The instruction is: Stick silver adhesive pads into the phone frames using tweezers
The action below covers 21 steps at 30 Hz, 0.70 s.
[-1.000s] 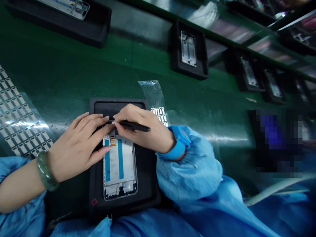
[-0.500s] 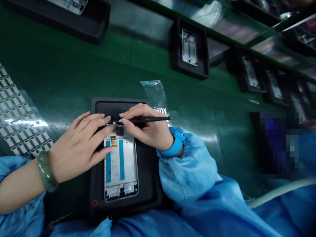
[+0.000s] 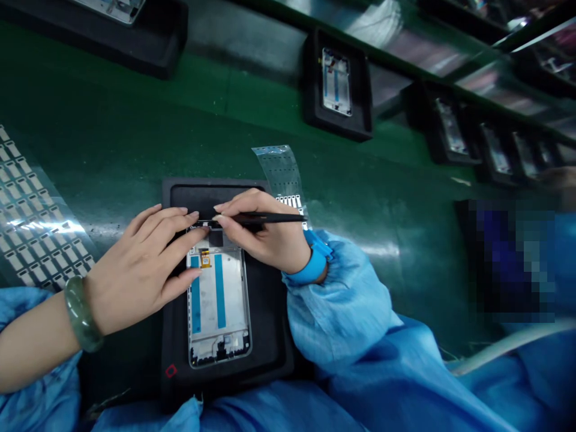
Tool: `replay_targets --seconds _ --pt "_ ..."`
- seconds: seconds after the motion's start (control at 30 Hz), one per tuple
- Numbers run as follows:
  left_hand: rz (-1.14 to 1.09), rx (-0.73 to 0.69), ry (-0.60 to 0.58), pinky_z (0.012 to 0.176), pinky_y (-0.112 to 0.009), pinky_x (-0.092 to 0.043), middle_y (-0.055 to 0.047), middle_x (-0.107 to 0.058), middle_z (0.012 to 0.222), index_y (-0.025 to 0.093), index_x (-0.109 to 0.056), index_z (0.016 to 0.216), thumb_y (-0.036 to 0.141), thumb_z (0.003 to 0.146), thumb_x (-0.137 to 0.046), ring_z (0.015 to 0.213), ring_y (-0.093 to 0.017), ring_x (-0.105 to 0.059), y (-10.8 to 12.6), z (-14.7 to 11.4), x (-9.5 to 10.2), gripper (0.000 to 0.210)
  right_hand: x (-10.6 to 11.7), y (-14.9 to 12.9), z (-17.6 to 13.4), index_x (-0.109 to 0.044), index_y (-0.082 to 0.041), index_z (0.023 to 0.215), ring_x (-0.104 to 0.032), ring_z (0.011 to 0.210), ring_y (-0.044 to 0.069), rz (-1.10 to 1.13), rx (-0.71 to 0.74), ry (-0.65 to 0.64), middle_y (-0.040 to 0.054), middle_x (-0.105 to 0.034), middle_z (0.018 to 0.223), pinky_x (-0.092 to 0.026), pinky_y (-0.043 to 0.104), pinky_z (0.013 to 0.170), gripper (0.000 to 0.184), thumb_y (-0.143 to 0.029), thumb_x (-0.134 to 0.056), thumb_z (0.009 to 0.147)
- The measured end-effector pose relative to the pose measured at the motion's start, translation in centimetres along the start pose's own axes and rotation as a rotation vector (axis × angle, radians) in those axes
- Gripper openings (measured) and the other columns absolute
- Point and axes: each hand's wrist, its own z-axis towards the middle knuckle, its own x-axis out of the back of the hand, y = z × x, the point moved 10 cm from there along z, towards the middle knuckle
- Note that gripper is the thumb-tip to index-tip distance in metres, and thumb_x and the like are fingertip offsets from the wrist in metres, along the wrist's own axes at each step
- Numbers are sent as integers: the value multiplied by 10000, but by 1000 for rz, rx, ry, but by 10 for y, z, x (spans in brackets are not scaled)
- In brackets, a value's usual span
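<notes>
Phone frame (image 3: 231, 306) sits in our black tray (image 3: 270, 318); our left hand (image 3: 139, 264) spreads over the frame's upper left, clasping nothing we can see, and our right hand (image 3: 270, 237) pinches a black tool (image 3: 279, 218). Since a second ago the tool has swung nearly level, suggesting we are shifting angle at the top edge

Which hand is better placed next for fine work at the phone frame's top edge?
Probably the right hand: it holds the slim black tool at the top of the phone frame. The left hand lies partly over the frame's left side, no tool visible.
</notes>
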Motion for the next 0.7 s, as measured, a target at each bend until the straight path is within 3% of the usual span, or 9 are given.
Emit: replay_targets --seconds 0.2,0.33,0.4,0.47,0.53,0.6,0.7 --pt "-58 33 3 1058 -518 -304 -134 -477 1279 149 -456 1248 351 889 -460 1248 -284 -390 -2 -1 1 412 17 15 -2 -567 -202 857 -651 757 121 129 -102 196 8 -628 839 -566 250 664 70 -254 -603 828" --pt "-199 89 8 1118 -521 -194 -89 -513 1230 178 -439 1196 271 877 -487 1241 -219 -412 -7 -1 -1 336 15 42 2 -533 -210 855 -668 708 115 302 -283 288 -5 -625 828 -586 243 635 128 -301 -614 820" --pt "-278 112 48 1134 -521 -160 -69 -536 1186 188 -449 1151 228 867 -503 1211 -196 -445 -8 0 4 292 14 54 4 -507 -208 846 -674 677 111 398 -360 341 -22 -615 782 -592 240 631 161 -324 -615 817" --pt "-366 160 153 1124 -503 -221 -52 -557 1116 195 -471 1098 195 843 -541 1136 -182 -506 -9 0 16 264 14 61 5 -494 -205 845 -676 662 107 463 -400 372 -31 -607 757 -593 235 624 189 -347 -613 813" --pt "-506 249 253 1005 -423 -428 -38 -558 1052 205 -489 1063 186 819 -578 999 -165 -577 -14 -2 27 261 14 63 5 -491 -201 849 -676 658 103 492 -419 378 -34 -606 750 -591 229 623 214 -373 -612 806" --pt "-699 399 290 724 -295 -568 -33 -557 1011 217 -495 1058 206 805 -602 826 -144 -625 -22 -5 26 275 15 62 2 -492 -198 850 -674 654 100 508 -422 369 -36 -606 745 -590 225 628 234 -393 -612 801" --pt "-995 652 256 360 -200 -485 -23 -573 966 223 -485 1061 278 783 -635 474 -76 -564 -34 -12 6 322 17 59 -3 -493 -196 847 -675 656 100 520 -412 358 -34 -607 754 -590 227 629 248 -404 -617 794"
